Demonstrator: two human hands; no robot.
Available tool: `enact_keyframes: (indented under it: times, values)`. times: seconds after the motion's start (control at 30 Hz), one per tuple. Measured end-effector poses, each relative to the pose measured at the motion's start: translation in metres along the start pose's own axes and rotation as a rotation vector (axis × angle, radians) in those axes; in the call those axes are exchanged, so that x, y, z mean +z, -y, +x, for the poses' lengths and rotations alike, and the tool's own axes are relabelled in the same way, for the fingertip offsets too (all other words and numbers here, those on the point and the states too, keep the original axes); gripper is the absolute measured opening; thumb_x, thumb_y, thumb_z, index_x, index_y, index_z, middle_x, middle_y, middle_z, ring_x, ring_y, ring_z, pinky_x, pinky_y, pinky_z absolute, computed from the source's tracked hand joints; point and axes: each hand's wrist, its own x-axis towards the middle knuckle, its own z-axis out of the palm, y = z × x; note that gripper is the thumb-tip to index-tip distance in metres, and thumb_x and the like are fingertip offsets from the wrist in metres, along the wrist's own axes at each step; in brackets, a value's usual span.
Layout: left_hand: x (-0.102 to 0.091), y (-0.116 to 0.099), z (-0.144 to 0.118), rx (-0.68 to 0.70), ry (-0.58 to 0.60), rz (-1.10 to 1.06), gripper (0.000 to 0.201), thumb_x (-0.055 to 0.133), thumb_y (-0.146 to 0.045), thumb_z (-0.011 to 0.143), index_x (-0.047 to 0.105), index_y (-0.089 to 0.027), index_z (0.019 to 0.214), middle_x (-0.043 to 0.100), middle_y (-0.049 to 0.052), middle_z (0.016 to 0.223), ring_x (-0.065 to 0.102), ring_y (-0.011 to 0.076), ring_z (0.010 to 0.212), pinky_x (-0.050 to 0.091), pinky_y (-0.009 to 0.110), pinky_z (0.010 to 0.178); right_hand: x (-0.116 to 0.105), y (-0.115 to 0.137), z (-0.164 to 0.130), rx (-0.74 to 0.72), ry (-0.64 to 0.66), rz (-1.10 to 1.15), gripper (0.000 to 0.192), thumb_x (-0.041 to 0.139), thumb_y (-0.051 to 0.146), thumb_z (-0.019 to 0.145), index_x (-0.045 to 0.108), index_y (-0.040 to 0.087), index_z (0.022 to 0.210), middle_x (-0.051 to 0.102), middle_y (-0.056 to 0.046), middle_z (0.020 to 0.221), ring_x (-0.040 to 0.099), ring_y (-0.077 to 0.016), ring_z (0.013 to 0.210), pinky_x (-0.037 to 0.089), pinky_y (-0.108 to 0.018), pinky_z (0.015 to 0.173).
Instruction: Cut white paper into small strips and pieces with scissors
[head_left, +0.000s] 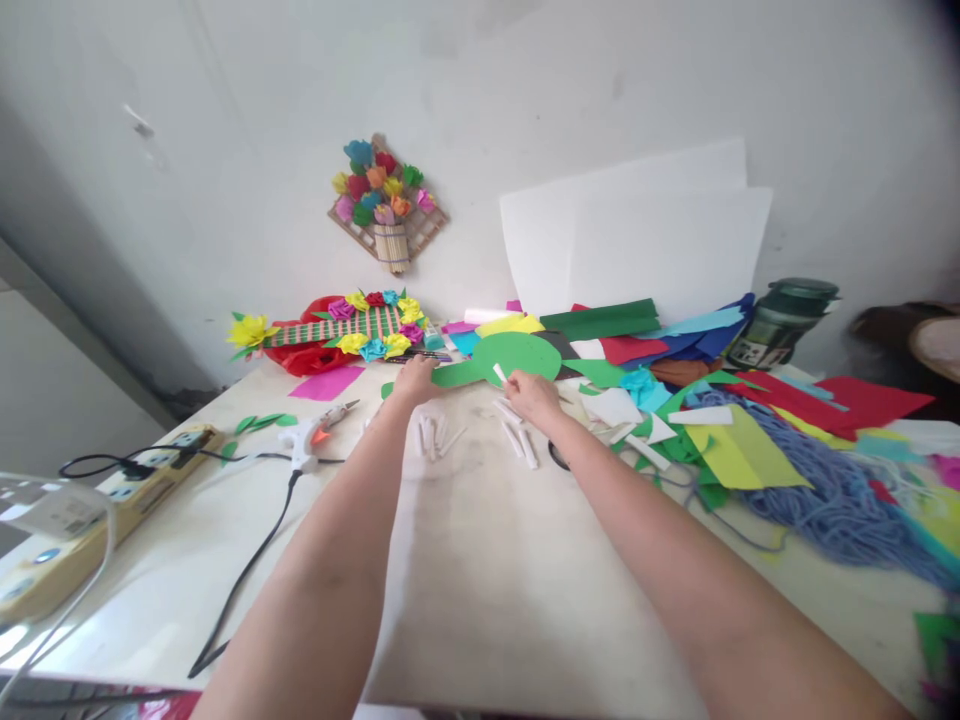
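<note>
A green paddle-shaped cutout (517, 357), wide and rounded at the right with a narrow neck to the left, lies toward the back of the table. My left hand (415, 380) is closed over its neck; its fingertips are partly hidden. My right hand (531, 396) pinches a small white paper roll (499, 373) at the lower edge of the rounded part. Below my hands are two loose groups of white paper rolls (429, 436), the other group of rolls (519, 442) lying nearer my right forearm.
A white glue gun (301, 442) with a black cord rests at left, beside a power strip (161, 468). A flower-trimmed paper guitar (337, 328) lies behind. Coloured paper scraps (742, 440), blue yarn (817, 490) and a dark green jar (784, 322) crowd the right.
</note>
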Motion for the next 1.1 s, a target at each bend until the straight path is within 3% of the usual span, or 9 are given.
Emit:
enact_keyframes:
  times: [0.2, 0.37, 0.53, 0.8, 0.9, 1.1]
  values:
    - [-0.019, -0.006, -0.006, 0.074, -0.11, 0.06, 0.047, 0.065, -0.032, 0.063, 0.057, -0.019, 0.108, 0.054, 0.012, 0.112, 0.051, 0.0272, 0.105, 0.041, 0.034, 0.085, -0.001, -0.003, -0.004, 0.05, -0.044, 0.092, 0.027, 0.041, 0.036, 0.084, 0.064, 0.023, 0.089, 0.069, -0.004, 0.091, 0.06, -0.0202, 0.085, 0.038, -0.028, 0.066]
    - [-0.026, -0.009, -0.014, 0.112, -0.093, 0.107, 0.038, 0.062, -0.025, 0.064, 0.057, -0.018, 0.101, 0.062, 0.01, 0.101, 0.054, 0.0267, 0.097, 0.041, 0.035, 0.081, -0.006, -0.008, -0.011, 0.088, -0.078, 0.178, 0.024, 0.043, 0.035, 0.083, 0.064, 0.023, 0.085, 0.069, -0.002, 0.086, 0.06, -0.0183, 0.082, 0.037, -0.026, 0.064]
    - [-0.016, -0.011, -0.019, 0.084, -0.073, 0.004, 0.051, 0.063, -0.026, 0.061, 0.052, -0.019, 0.111, 0.06, 0.01, 0.106, 0.052, 0.0262, 0.102, 0.042, 0.032, 0.08, -0.008, -0.008, -0.018, 0.099, -0.108, 0.282, 0.021, 0.047, 0.034, 0.082, 0.065, 0.023, 0.081, 0.069, -0.001, 0.081, 0.061, -0.0149, 0.075, 0.038, -0.023, 0.061]
    - [-0.013, -0.014, -0.015, 0.051, 0.006, -0.139, 0.058, 0.064, -0.023, 0.057, 0.052, -0.016, 0.113, 0.061, 0.007, 0.097, 0.057, 0.0223, 0.09, 0.044, 0.029, 0.077, 0.005, -0.009, -0.017, 0.1, -0.088, 0.458, 0.016, 0.05, 0.031, 0.08, 0.061, 0.021, 0.073, 0.069, 0.0, 0.076, 0.063, -0.0128, 0.068, 0.041, -0.022, 0.06]
    - [-0.013, -0.016, -0.013, 0.071, -0.007, -0.179, 0.058, 0.063, -0.022, 0.056, 0.052, -0.016, 0.113, 0.061, 0.007, 0.094, 0.058, 0.0208, 0.085, 0.044, 0.028, 0.075, 0.01, -0.007, -0.014, 0.121, -0.05, 0.621, 0.016, 0.051, 0.03, 0.08, 0.058, 0.019, 0.07, 0.068, 0.0, 0.071, 0.062, -0.0116, 0.06, 0.043, -0.022, 0.057]
    - [-0.03, -0.028, -0.012, 0.085, -0.106, -0.219, 0.057, 0.066, -0.028, 0.057, 0.052, -0.022, 0.112, 0.062, 0.003, 0.093, 0.058, 0.0196, 0.085, 0.043, 0.026, 0.07, 0.004, 0.013, -0.011, 0.29, 0.132, 1.266, 0.011, 0.052, 0.022, 0.081, 0.052, 0.017, 0.072, 0.062, 0.001, 0.065, 0.059, -0.0079, 0.049, 0.043, -0.017, 0.044]
